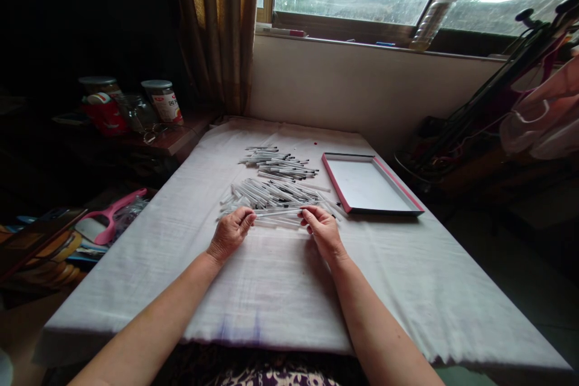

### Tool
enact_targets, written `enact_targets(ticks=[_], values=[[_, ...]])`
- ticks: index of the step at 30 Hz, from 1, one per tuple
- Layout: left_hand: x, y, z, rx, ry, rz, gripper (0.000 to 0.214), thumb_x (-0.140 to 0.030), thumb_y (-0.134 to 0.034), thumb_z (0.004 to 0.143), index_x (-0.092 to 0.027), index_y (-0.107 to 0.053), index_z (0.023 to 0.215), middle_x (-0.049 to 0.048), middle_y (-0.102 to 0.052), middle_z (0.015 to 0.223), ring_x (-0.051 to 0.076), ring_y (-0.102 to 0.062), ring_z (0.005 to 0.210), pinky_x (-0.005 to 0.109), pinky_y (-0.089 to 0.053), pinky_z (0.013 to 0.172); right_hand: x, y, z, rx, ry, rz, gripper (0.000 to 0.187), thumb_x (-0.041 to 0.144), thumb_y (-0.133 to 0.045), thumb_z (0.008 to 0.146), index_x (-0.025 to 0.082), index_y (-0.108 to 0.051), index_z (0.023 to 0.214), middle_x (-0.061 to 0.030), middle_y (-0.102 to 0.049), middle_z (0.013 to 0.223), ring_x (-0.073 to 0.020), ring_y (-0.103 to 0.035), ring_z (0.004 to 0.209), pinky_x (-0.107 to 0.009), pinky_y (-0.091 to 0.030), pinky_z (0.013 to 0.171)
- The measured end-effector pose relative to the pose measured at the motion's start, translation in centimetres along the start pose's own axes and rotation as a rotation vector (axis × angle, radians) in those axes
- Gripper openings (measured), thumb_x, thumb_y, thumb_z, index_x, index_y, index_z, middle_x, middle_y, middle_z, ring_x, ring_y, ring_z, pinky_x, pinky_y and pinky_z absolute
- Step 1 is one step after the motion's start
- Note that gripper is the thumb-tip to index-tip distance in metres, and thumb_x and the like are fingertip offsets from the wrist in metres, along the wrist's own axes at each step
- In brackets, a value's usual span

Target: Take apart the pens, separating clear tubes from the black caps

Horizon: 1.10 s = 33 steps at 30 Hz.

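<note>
A thin whitish pen barrel spans the gap between my hands, roughly level. My left hand is closed in a pinch at its left end. At the other end, my right hand pinches with thumb and fingers; whether it also holds a small part there is hidden. Just beyond my hands lies a loose pile of clear and whitish pen barrels, with some dark pieces among them. Farther back is a second pile of pens with black tips.
A shallow pink-and-black tray with a white inside sits right of the piles. White cloth covers the table. A side table at left holds jars. A pink-handled item is beside the table's left edge.
</note>
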<state>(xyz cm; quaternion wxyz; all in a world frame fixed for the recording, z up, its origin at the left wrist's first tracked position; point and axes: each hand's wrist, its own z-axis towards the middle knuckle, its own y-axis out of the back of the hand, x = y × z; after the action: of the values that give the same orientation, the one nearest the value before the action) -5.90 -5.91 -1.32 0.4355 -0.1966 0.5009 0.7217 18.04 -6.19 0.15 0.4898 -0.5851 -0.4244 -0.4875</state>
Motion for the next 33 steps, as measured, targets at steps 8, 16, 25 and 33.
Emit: enact_targets(ticks=[8, 16, 25, 33], values=[[0.05, -0.22, 0.01, -0.072, -0.068, 0.051, 0.028, -0.047, -0.054, 0.09, -0.021, -0.063, 0.095, -0.0001, -0.068, 0.077, 0.012, -0.06, 0.056, 0.024, -0.048, 0.058, 0.16, -0.12, -0.02, -0.017, -0.019, 0.017, 0.036, 0.046, -0.078, 0.056, 0.019, -0.07, 0.079, -0.0034, -0.071, 0.068, -0.0129, -0.057, 0.055, -0.021, -0.031, 0.044], [0.02, -0.16, -0.13, -0.051, -0.056, 0.054, 0.033, -0.048, -0.057, 0.088, -0.022, -0.061, 0.107, 0.0008, -0.07, 0.084, 0.011, -0.058, 0.055, 0.024, -0.049, 0.058, 0.23, -0.1, -0.08, -0.013, -0.018, 0.009, 0.037, 0.047, -0.078, 0.057, 0.019, -0.07, 0.079, -0.0038, -0.071, 0.069, -0.0131, -0.057, 0.056, -0.021, -0.031, 0.043], [-0.12, -0.04, -0.3, -0.048, -0.133, 0.107, 0.033, -0.05, -0.05, 0.093, -0.021, -0.062, 0.101, 0.0012, -0.07, 0.081, 0.012, -0.061, 0.056, 0.024, -0.05, 0.06, 0.03, -0.14, -0.11, -0.008, -0.031, 0.006, 0.038, 0.048, -0.079, 0.056, 0.018, -0.07, 0.079, -0.0037, -0.071, 0.069, -0.0124, -0.057, 0.055, -0.02, -0.03, 0.043], [-0.24, -0.16, -0.36, -0.016, -0.146, 0.125, 0.028, -0.044, -0.047, 0.094, -0.021, -0.063, 0.091, 0.0038, -0.072, 0.083, 0.016, -0.067, 0.069, 0.027, -0.053, 0.069, -0.23, -0.01, -0.02, 0.009, -0.029, 0.015, 0.037, 0.047, -0.078, 0.058, 0.019, -0.071, 0.08, -0.0036, -0.071, 0.069, -0.0127, -0.056, 0.055, -0.02, -0.029, 0.043]])
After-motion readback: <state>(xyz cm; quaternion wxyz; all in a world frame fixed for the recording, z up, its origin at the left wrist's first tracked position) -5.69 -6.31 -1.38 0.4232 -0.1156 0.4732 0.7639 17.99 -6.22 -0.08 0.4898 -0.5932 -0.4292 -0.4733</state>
